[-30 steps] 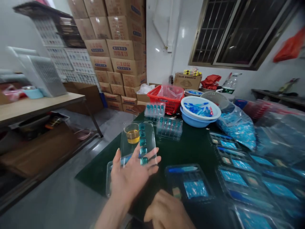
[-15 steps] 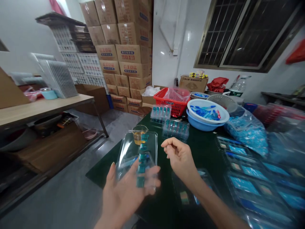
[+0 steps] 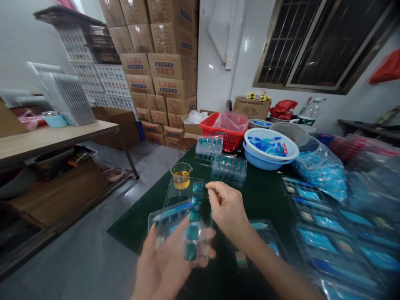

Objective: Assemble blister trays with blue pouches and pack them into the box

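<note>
A clear plastic blister tray (image 3: 175, 221) holding teal inserts (image 3: 190, 252) is found resting on the spread fingers of the left hand (image 3: 162, 266), a glass beaker of yellow liquid (image 3: 181, 176) is noted just beyond the tray, and the fingertips of the right hand (image 3: 226, 210) are observed pinched closed beside the tray's edge, any item held being indeterminable.

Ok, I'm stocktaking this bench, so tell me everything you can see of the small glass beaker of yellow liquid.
It is a small, clear glass beaker with a pouring spout at its rim, pointing right. It stands upright on the dark green table mat, holding yellow liquid in its lower half. It sits just past the far end of a clear plastic tray; whether they touch is unclear. The right hand is close but not on it.
</note>
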Motion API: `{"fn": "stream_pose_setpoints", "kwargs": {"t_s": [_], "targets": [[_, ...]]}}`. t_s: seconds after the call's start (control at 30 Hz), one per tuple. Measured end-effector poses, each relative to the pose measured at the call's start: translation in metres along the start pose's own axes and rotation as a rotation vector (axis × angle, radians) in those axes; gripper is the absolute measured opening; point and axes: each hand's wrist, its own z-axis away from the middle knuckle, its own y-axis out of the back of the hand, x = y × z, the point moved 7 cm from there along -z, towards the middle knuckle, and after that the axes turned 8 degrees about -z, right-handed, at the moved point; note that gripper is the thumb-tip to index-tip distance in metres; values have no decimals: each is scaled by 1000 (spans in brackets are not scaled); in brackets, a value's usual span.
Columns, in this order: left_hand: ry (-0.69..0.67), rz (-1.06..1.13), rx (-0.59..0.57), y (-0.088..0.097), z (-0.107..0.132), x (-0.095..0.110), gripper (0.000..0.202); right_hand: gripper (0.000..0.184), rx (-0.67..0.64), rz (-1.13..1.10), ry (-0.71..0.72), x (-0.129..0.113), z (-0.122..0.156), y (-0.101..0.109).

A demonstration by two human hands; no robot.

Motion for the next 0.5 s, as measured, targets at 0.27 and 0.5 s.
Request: {"fn": "stream_pose_setpoints", "kwargs": {"t_s": [0.27,0.5], "targets": [[-280,-746,294,47,27,99,68,21,-275,46,10,9,51,-7],[-293,-2207,353,52,20,96,52,17,-619,11,-170,34,140,-55]]}}
